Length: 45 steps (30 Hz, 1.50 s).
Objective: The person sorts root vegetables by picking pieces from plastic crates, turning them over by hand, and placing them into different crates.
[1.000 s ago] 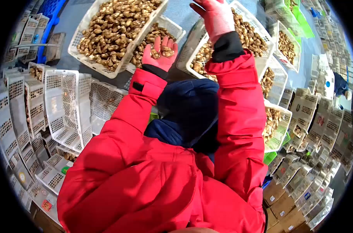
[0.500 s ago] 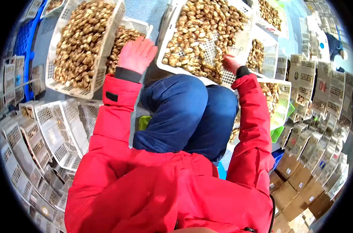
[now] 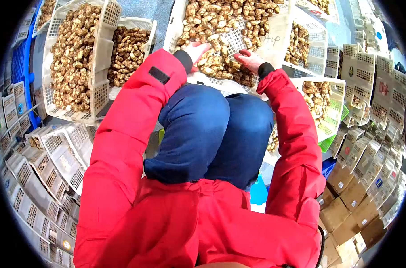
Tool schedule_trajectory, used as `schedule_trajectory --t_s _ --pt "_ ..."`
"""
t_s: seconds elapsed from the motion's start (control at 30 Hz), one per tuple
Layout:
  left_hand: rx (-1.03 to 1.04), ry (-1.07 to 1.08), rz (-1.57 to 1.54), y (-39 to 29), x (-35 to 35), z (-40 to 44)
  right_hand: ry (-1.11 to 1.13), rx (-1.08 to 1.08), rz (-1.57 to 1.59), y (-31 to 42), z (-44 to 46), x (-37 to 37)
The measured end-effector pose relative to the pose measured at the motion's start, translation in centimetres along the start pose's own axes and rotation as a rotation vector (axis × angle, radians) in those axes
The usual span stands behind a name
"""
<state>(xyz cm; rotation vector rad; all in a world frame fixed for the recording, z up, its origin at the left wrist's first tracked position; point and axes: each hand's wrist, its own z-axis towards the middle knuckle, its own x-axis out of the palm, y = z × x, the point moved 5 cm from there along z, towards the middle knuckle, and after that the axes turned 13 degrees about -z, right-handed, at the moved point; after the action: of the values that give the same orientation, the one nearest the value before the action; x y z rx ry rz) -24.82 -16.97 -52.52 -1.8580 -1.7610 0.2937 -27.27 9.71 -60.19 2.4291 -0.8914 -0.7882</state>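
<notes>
Knobbly brown-and-cream pieces (image 3: 218,13) like small bulbs or tubers, exact kind unclear, fill much of a white mesh crate (image 3: 274,44) before my knees. My left hand (image 3: 196,51) reaches over the crate's near left side, fingers stretched out at the edge of the pieces, its thumb apart below. Opposite it, my right hand (image 3: 251,61) is low over the pieces at the near right, fingers pointing left and slightly apart. Nothing shows gripped in either hand. Bare mesh floor (image 3: 233,41) shows between and beyond the hands.
Left of the main crate, a tall crate (image 3: 98,67) and a smaller crate (image 3: 150,38) hold similar pieces. More filled crates, one a pale crate (image 3: 330,127), stand at the right. Stacked white crates (image 3: 66,156) line the left; cardboard boxes (image 3: 341,214) are lower right.
My left hand has moved right, from above the smaller left crate into the main crate. My right hand has shifted slightly left and up, and the view has shifted a little.
</notes>
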Motion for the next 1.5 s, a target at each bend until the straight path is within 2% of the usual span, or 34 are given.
schedule_trajectory --t_s 0.07,0.1,0.17,0.2,0.23,0.27,0.3,0.37,0.4,0.47,0.5,0.53,0.6,0.67,0.7,0.77,0.8,0.9,0.93,0.97,1.07,1.17,1.2,1.23,1.3,1.33,1.43,1.5 --pt "0.013 -0.023 0.052 0.0 0.5 -0.9 0.050 0.055 0.112 0.1 -0.3 0.5" --pt "0.002 -0.059 -0.046 0.8 0.0 0.2 -0.154 -0.003 -0.210 1.9 -2.3 0.2" --pt "-0.124 0.038 -0.113 2.4 -1.1 3.7 -0.136 0.107 -0.627 3.1 -2.9 1.1" --pt "-0.127 0.063 -0.134 2.5 -0.4 3.9 -0.167 0.108 -0.627 3.8 -3.3 1.2" --pt "-0.056 -0.051 0.030 1.3 0.5 2.3 -0.124 0.150 -0.501 1.4 -0.1 1.1" --pt "-0.082 0.051 0.145 2.9 0.3 5.8 -0.034 0.090 -0.256 0.1 1.4 2.1" --pt "-0.012 0.083 0.205 2.7 0.4 6.5 0.071 0.031 -0.012 0.2 2.2 3.1" --pt "0.212 0.160 0.367 2.5 1.3 7.7 0.034 -0.015 -0.072 1.6 1.7 4.1" --pt "0.336 0.179 0.460 2.5 1.7 8.4 0.062 0.004 -0.004 2.2 1.3 3.9" --pt "0.429 0.154 0.509 2.6 1.8 8.9 0.098 0.083 0.145 3.8 0.8 3.7" --pt "0.425 0.134 0.524 2.4 1.8 8.6 0.101 0.154 0.223 4.3 0.3 3.5" --pt "0.420 0.114 0.538 2.1 1.7 8.2 0.094 0.211 0.150 5.3 -0.4 3.1" --pt "0.206 0.036 0.233 2.4 1.6 7.2 0.121 0.300 0.059 5.7 -0.8 2.5" --pt "0.157 0.016 0.148 2.4 1.7 7.1 0.109 0.317 0.008 5.7 -0.3 2.5" --pt "0.150 0.019 0.133 2.3 1.9 7.3 0.119 0.030 0.065 1.0 4.5 3.0" --pt "0.147 0.022 0.111 2.4 1.9 7.4 -0.077 -0.111 -0.267 -5.8 9.8 2.6" --pt "0.145 0.022 0.106 2.6 1.7 7.4 -0.034 0.007 -0.245 -0.6 5.2 3.0" --pt "0.147 0.025 0.086 2.5 1.6 6.8 0.011 0.045 -0.228 -0.5 5.0 2.4" --pt "0.150 0.028 0.080 2.7 1.4 6.4 -0.020 -0.124 -0.164 -0.4 5.3 2.7" --pt "0.150 0.031 0.068 2.4 1.4 6.4 0.023 -0.008 -0.028 -1.4 5.5 2.4" --pt "0.144 0.047 0.059 2.8 1.8 7.0 0.064 0.258 0.242 6.4 -1.8 2.8" --pt "0.144 0.052 0.046 3.0 1.8 6.6 0.037 0.018 0.000 -0.1 5.1 2.6" --pt "0.144 0.058 0.042 3.1 1.8 6.7 0.076 0.103 -0.026 1.5 3.6 2.8" --pt "0.146 0.065 0.039 3.0 1.9 6.6 0.080 0.083 -0.096 3.2 2.5 2.7" --pt "0.145 0.076 0.029 3.2 2.1 6.2 0.152 0.255 0.280 5.4 -0.2 3.2" --pt "0.144 0.081 0.026 3.2 2.2 6.1 0.336 0.215 0.448 4.9 0.5 3.9" --pt "0.144 0.088 0.011 3.3 2.1 5.7 0.204 0.133 0.355 4.4 2.7 4.7" --pt "0.145 0.102 0.006 3.2 2.3 5.6 0.178 0.177 0.421 5.9 1.9 5.2"
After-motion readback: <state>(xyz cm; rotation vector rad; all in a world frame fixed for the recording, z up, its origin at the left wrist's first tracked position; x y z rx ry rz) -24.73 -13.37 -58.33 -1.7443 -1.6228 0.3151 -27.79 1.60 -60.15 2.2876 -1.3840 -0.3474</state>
